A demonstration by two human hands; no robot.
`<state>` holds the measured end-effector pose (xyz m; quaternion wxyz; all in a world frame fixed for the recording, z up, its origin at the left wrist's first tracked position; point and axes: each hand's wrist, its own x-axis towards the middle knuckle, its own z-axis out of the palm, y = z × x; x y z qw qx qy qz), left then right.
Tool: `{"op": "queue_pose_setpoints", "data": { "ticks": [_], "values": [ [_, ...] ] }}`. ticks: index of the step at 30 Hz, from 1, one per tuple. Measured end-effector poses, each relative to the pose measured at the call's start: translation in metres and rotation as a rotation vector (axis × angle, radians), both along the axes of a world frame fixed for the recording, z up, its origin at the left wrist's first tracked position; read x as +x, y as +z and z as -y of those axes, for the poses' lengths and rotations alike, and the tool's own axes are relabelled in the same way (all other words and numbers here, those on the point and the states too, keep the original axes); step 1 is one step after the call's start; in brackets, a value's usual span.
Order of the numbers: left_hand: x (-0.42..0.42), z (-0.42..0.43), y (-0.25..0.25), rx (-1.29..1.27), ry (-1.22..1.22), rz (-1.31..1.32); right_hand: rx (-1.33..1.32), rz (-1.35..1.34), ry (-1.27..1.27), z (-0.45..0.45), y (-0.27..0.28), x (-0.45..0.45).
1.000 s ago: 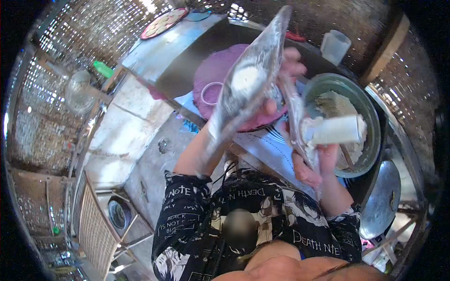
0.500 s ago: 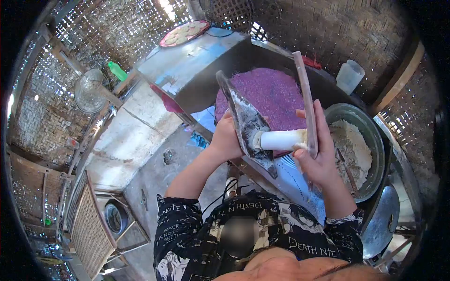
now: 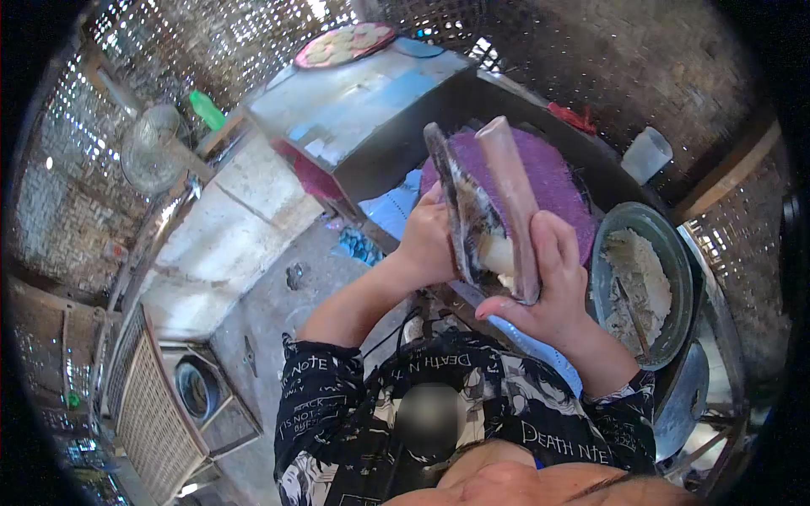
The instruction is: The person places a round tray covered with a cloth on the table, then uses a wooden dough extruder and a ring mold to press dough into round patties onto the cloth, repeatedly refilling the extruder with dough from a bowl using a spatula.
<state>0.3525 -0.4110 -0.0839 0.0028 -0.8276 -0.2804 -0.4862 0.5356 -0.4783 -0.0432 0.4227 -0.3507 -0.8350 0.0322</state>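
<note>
My left hand [image 3: 429, 243] is closed around the back of a dark, white-smeared wooden board [image 3: 458, 202], part of a wooden hand press. Opposite it, my right hand [image 3: 557, 291] grips the press's brown wooden bar [image 3: 510, 177], its thumb stretched below the bar's lower end. A short stretch of pale tube [image 3: 496, 253] shows between the two parts. Behind the press lies a round purple mat [image 3: 553, 169]. To the right of my right hand stands a dark green basin [image 3: 601, 274] holding a pale, doughy mass [image 3: 645, 278] and a thin stick [image 3: 631, 316].
A pink-rimmed round tray [image 3: 346, 44] with pale flat pieces sits on a metal-topped box [image 3: 371, 93]. A whitish plastic container [image 3: 648, 156] stands at the back right. On the left are a woven rack [image 3: 156, 413], a bucket [image 3: 197, 388] and a green bottle [image 3: 207, 110].
The board and bar are closer together, and less of the tube shows. The bar has tilted, its top leaning left. My right fingers have wrapped round its lower part.
</note>
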Motion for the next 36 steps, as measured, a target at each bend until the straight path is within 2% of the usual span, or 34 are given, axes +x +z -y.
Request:
{"op": "queue_pose_setpoints", "data": {
  "ticks": [2,5,6,8,10,12,13,15,18,20,22,24,27,33,36],
  "values": [
    [-0.013,-0.004,-0.007,-0.001,0.009,0.028,-0.015,0.015,0.001,-0.006,-0.003,-0.012],
    [-0.038,-0.002,-0.013,-0.114,0.029,0.102,-0.274,-0.105,0.131,-0.025,-0.005,-0.019],
    [-0.045,0.000,-0.015,-0.167,0.034,0.161,-0.683,-0.626,0.312,-0.024,-0.010,-0.036],
    [-0.060,0.004,-0.022,-0.334,0.053,0.303,-1.278,-0.442,0.662,-0.036,-0.030,-0.015],
    [-0.076,0.011,-0.014,-0.396,-0.022,0.109,-1.552,-0.437,0.797,-0.027,-0.046,-0.018],
    [-0.098,0.015,-0.028,-0.416,-0.048,-0.148,-1.551,-0.600,0.811,-0.017,-0.054,-0.028],
    [-0.112,0.022,-0.033,-0.503,-0.065,-0.072,-1.508,-0.676,0.805,-0.009,-0.062,-0.025],
    [-0.150,0.041,-0.035,-0.658,-0.100,0.089,-1.533,-0.666,0.659,-0.009,-0.069,-0.006],
    [-0.215,0.082,-0.058,-0.987,0.162,-0.089,-1.458,-0.803,0.467,-0.011,-0.055,0.006],
    [-0.252,0.111,-0.085,-1.240,0.443,-0.004,-1.239,-0.568,0.118,-0.008,-0.063,0.047],
    [-0.290,0.141,-0.148,-1.390,0.687,-0.578,-1.121,-0.542,0.078,-0.012,-0.073,0.077],
    [-0.303,0.174,-0.179,-1.714,0.327,-0.417,-1.051,-0.757,0.219,-0.017,-0.063,0.065],
    [-0.299,0.189,-0.190,-1.878,0.237,-0.322,-0.995,-0.745,0.097,-0.021,-0.061,0.068],
    [-0.294,0.191,-0.209,-1.997,-0.001,0.022,-0.955,-0.701,-0.038,-0.031,-0.054,0.068],
    [-0.284,0.188,-0.227,-1.988,-0.038,-0.034,-0.995,-0.721,-0.107,-0.032,-0.055,0.062]
  ]
}}
